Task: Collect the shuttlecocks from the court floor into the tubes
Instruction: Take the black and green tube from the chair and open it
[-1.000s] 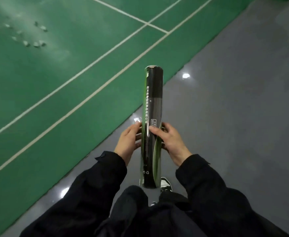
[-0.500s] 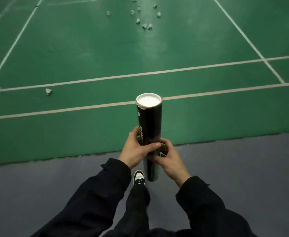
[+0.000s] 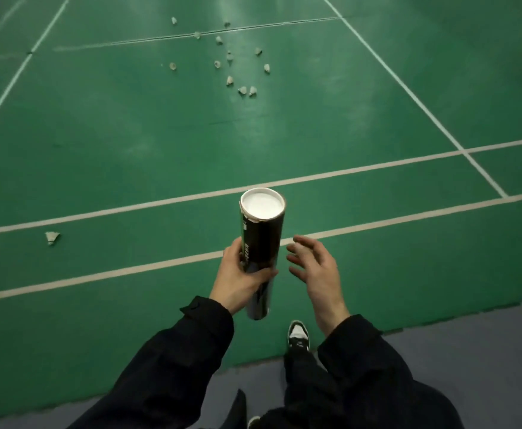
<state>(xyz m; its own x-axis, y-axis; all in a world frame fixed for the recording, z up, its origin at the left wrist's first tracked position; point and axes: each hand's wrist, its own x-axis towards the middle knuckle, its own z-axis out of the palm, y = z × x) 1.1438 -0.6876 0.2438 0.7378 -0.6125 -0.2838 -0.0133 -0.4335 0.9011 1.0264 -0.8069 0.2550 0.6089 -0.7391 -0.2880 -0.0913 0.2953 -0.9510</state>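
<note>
**Black tube in hand, shuttlecocks still scattered on the court**

Black and glossy, the tall cylindrical cardboard tube (image 3: pixel 261 243) is held upright by the left hand (image 3: pixel 238 274), whose thumb and fingers wrap around its lower half. A white cap or lining shows at the tube's top end; whether it is open cannot be told. The right hand (image 3: pixel 313 267) hovers just beside the tube, not touching it, fingers spread and loosely bent, holding nothing.

Further out, a black-and-white shoe (image 3: pixel 298 334) steps at the edge of the green court floor (image 3: pixel 129 134), where the grey surround begins. One white feathered shuttlecock (image 3: pixel 52 237) lies alone to the left, between two white court lines. A loose cluster of shuttlecocks (image 3: pixel 235 66) lies well ahead, near the far line.

Judging by its look, the tube should be light and stiff but smooth, so a wrap-around grip at mid-body suits it best. The shuttlecocks are likely very light and fragile at the feather skirt; pinching each by the rounded cork end and sliding it in cork first should spare the feathers.
</note>
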